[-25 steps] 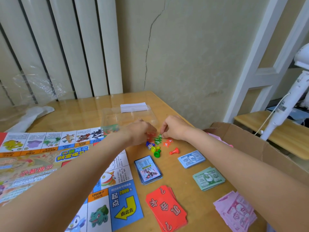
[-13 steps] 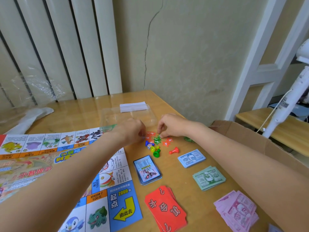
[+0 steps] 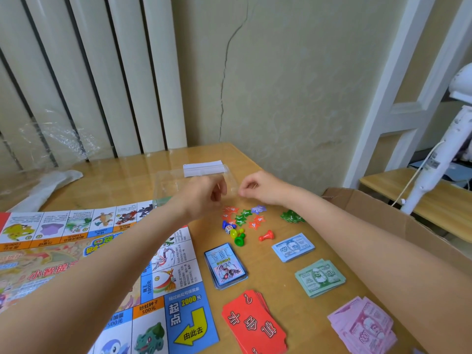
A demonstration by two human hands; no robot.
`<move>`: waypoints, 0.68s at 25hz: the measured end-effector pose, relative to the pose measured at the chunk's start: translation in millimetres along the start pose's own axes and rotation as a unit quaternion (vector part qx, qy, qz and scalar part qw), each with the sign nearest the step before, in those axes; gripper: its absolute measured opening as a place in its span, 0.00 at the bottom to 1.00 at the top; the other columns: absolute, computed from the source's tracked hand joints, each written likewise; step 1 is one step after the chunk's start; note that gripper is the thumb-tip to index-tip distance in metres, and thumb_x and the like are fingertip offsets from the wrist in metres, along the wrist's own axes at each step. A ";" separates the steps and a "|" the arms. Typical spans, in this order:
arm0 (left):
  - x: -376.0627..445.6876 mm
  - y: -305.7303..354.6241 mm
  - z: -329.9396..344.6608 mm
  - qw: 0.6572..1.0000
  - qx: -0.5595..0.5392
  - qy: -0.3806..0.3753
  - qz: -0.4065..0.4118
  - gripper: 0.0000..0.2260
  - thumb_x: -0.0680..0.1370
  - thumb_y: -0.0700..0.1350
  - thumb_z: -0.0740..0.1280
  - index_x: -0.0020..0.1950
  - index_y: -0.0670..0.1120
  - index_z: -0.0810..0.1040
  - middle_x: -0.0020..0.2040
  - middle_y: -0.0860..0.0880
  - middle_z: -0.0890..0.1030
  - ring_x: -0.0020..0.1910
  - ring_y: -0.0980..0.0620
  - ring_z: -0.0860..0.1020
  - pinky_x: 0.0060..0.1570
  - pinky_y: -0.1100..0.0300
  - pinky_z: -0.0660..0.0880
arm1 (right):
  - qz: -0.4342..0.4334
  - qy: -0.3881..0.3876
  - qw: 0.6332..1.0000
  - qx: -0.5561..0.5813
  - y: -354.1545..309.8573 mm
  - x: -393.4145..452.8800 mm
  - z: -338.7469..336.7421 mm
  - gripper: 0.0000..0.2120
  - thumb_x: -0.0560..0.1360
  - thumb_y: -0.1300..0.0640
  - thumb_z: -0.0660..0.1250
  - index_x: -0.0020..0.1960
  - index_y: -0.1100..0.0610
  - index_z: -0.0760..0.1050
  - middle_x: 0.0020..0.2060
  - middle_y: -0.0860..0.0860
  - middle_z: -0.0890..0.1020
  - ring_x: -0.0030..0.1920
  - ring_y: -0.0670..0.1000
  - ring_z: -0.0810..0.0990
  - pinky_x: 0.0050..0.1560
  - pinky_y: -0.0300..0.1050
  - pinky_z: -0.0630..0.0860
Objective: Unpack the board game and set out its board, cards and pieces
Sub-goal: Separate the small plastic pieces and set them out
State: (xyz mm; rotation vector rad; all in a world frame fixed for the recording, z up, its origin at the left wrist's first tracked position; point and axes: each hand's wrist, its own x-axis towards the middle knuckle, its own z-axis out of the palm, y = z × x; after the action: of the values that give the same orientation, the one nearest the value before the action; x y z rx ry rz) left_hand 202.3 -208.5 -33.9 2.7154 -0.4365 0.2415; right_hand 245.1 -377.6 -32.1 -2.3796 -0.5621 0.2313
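The colourful game board (image 3: pixel 102 251) lies unfolded on the left of the wooden table. Loose red, green and purple star tokens (image 3: pixel 245 217) sit beside its far corner, with a small pile of green stars (image 3: pixel 292 216) to their right. Below them lie a die (image 3: pixel 229 229) and green (image 3: pixel 239 240), yellow (image 3: pixel 236 232) and red (image 3: pixel 267 235) pawns. My left hand (image 3: pixel 201 195) hovers above the stars, fingers curled; what it holds is hidden. My right hand (image 3: pixel 258 187) is pinched shut above them with nothing visible in it.
A blue card deck (image 3: pixel 224 267), red card deck (image 3: pixel 255 325) and blue (image 3: pixel 293 247), green (image 3: pixel 320 277) and pink (image 3: pixel 362 325) banknote stacks lie near me. A clear plastic tray (image 3: pixel 168 185) and white slip (image 3: pixel 204 167) sit behind my hands. An open cardboard box (image 3: pixel 383 213) stands at the right.
Both hands have lifted from the star tokens toward the tray. A pile of green stars now lies apart to the right of the loose tokens.
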 end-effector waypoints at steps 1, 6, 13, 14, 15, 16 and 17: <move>-1.6 2.3 -2.6 0.999 0.004 0.035 0.032 0.08 0.72 0.36 0.66 0.50 0.44 0.74 0.37 0.53 0.75 0.39 0.53 0.73 0.38 0.63 0.70 | 0.013 -0.007 0.996 0.085 -3.1 -2.3 -1.2 0.07 0.78 0.60 0.62 0.46 0.60 0.78 0.35 0.48 0.78 0.34 0.45 0.73 0.35 0.37 0.71; -11.3 23.8 -0.3 0.977 0.055 0.108 0.173 0.06 0.74 0.39 0.68 0.47 0.42 0.72 0.40 0.49 0.76 0.39 0.47 0.74 0.38 0.55 0.71 | 0.035 -0.088 0.939 0.331 -8.9 -21.5 -13.6 0.08 0.76 0.68 0.61 0.42 0.60 0.77 0.30 0.52 0.80 0.29 0.43 0.76 0.31 0.32 0.71; 5.0 33.0 8.9 0.994 0.092 0.032 0.055 0.11 0.76 0.43 0.66 0.57 0.46 0.74 0.52 0.50 0.76 0.53 0.50 0.74 0.45 0.58 0.71 | 0.131 0.011 0.978 0.161 19.3 -43.1 -48.1 0.06 0.73 0.67 0.66 0.38 0.62 0.77 0.27 0.52 0.78 0.24 0.43 0.73 0.26 0.33 0.67; 6.2 29.0 11.3 0.995 0.096 0.025 0.022 0.10 0.76 0.43 0.66 0.57 0.47 0.76 0.53 0.50 0.77 0.53 0.50 0.75 0.45 0.58 0.71 | 0.144 0.019 0.981 0.128 24.6 -45.8 -50.5 0.07 0.73 0.67 0.65 0.37 0.62 0.76 0.26 0.51 0.78 0.22 0.43 0.71 0.25 0.34 0.66; 7.0 25.3 14.4 0.995 0.095 0.016 -0.011 0.09 0.76 0.43 0.66 0.56 0.47 0.77 0.54 0.49 0.78 0.54 0.49 0.76 0.46 0.58 0.71 | 0.153 0.020 0.983 0.102 29.3 -48.7 -52.3 0.07 0.73 0.67 0.65 0.36 0.62 0.76 0.24 0.50 0.77 0.20 0.42 0.70 0.23 0.34 0.65; 7.6 21.4 17.1 0.995 0.092 0.006 -0.042 0.09 0.76 0.43 0.66 0.55 0.48 0.79 0.55 0.48 0.79 0.54 0.48 0.77 0.48 0.58 0.72 | 0.160 0.015 0.984 0.079 32.4 -50.9 -52.3 0.08 0.73 0.67 0.66 0.35 0.62 0.76 0.23 0.50 0.76 0.19 0.41 0.69 0.22 0.33 0.64; 7.7 19.1 18.8 0.994 0.085 -0.002 -0.066 0.09 0.76 0.43 0.66 0.55 0.49 0.80 0.56 0.48 0.80 0.55 0.48 0.77 0.49 0.58 0.72 | 0.165 0.004 0.985 0.057 34.5 -52.4 -51.4 0.08 0.72 0.67 0.66 0.35 0.62 0.75 0.24 0.50 0.76 0.19 0.42 0.69 0.21 0.33 0.63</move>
State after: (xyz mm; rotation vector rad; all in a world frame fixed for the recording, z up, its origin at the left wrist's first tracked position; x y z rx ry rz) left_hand 205.2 -234.8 -42.9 2.8967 -0.2468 0.2482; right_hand 225.7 -454.4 -14.7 -2.3484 -0.1408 0.3881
